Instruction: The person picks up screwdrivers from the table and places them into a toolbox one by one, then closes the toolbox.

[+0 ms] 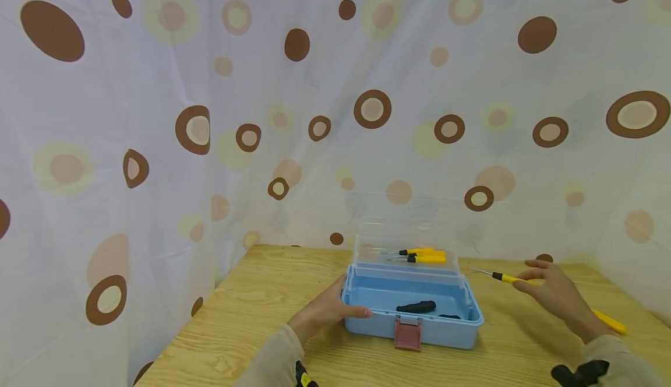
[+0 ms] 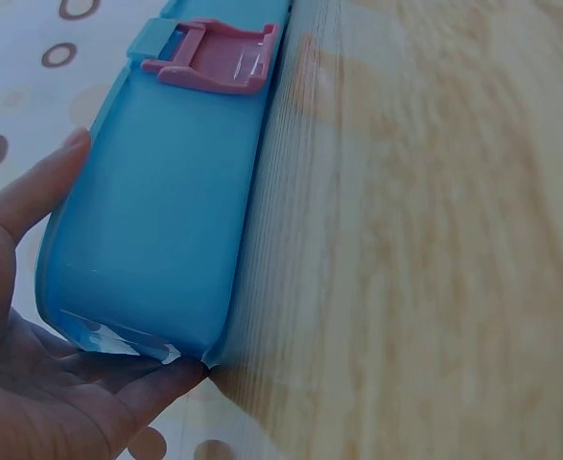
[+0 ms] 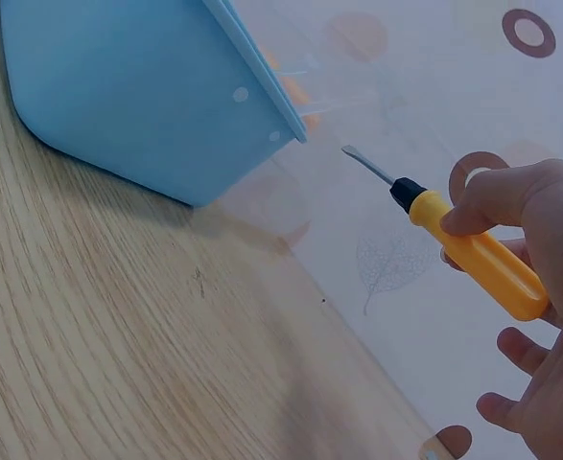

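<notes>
My left hand [image 1: 335,305] grips the left end of a light blue toolbox [image 1: 445,334], its thumb at the front rim and the other fingers [image 2: 156,388] against the end wall. The box's clear lid [image 1: 362,254] stands raised at the back, and a pink latch [image 1: 408,336] hangs on the front. Right of the box, my right hand [image 1: 555,294] pinches a screwdriver [image 3: 487,261] by its yellow handle. Its flat metal tip points left, toward the box. Inside the box lies a black-handled tool [image 1: 416,307]; a smaller dark piece [image 1: 449,316] is partly hidden by the front wall.
Several yellow-handled screwdrivers [image 1: 427,258] lie in the area of the raised lid. Another yellow handle [image 1: 609,321] rests on the wooden table [image 1: 230,329] beside my right wrist, partly covered by it. A spotted curtain [image 1: 314,84] hangs behind and left of the table.
</notes>
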A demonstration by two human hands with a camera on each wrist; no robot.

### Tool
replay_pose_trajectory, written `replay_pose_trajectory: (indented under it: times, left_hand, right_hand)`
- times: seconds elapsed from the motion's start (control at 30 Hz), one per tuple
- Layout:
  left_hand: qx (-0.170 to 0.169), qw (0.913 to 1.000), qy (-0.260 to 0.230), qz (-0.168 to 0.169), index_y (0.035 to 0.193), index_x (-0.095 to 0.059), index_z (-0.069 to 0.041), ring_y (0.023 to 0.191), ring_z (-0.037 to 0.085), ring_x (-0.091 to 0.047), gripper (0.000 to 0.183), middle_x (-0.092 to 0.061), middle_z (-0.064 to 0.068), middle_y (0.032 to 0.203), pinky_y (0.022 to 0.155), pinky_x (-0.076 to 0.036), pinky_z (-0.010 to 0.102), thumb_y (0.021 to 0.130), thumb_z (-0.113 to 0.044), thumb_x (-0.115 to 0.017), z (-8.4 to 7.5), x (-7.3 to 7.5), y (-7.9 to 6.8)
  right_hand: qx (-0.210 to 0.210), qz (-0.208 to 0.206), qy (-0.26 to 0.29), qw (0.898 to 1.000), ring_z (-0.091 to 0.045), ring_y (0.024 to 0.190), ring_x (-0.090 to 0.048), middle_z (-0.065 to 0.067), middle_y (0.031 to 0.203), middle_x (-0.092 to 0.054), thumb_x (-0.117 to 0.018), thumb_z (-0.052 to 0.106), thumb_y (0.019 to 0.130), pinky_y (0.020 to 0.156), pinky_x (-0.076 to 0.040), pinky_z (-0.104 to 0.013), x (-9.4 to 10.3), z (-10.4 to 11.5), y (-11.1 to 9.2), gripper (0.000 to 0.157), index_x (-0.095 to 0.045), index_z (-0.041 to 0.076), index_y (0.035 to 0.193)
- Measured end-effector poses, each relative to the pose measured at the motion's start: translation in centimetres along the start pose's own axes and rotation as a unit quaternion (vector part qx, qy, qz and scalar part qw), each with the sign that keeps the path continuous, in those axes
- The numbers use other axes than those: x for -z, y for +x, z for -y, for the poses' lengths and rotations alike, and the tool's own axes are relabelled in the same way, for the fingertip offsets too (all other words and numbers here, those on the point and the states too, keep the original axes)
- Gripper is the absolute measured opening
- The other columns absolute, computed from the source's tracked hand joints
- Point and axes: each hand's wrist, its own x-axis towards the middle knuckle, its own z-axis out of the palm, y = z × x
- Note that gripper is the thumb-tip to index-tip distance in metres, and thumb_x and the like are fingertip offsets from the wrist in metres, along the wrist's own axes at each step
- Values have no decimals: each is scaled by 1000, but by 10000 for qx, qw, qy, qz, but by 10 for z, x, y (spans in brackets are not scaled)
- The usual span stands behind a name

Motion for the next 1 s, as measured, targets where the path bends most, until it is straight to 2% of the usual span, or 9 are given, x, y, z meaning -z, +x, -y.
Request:
replay_pose_trajectory:
  times: [0.5,1.0]
  left_hand:
    - [-97,9999,-72,43,166,-19,-15,137,38,-45,106,-42,13,157,115,-31,61,86,-24,-87,-1,0,2]
    - [-37,10000,-46,22,166,-19,-15,137,37,-45,104,-41,13,158,115,-30,61,86,-24,-87,0,0,2]
  right_hand:
    - [78,-83,162,9998,-65,130,-30,-37,149,-33,-67,29,102,93,-36,-76,-7,9,3,46,-67,-15,116]
    - [62,-30,358,9993,-64,134,-27,-36,152,-32,-67,30,103,96,-34,-77,-11,19,7,46,-67,-13,118]
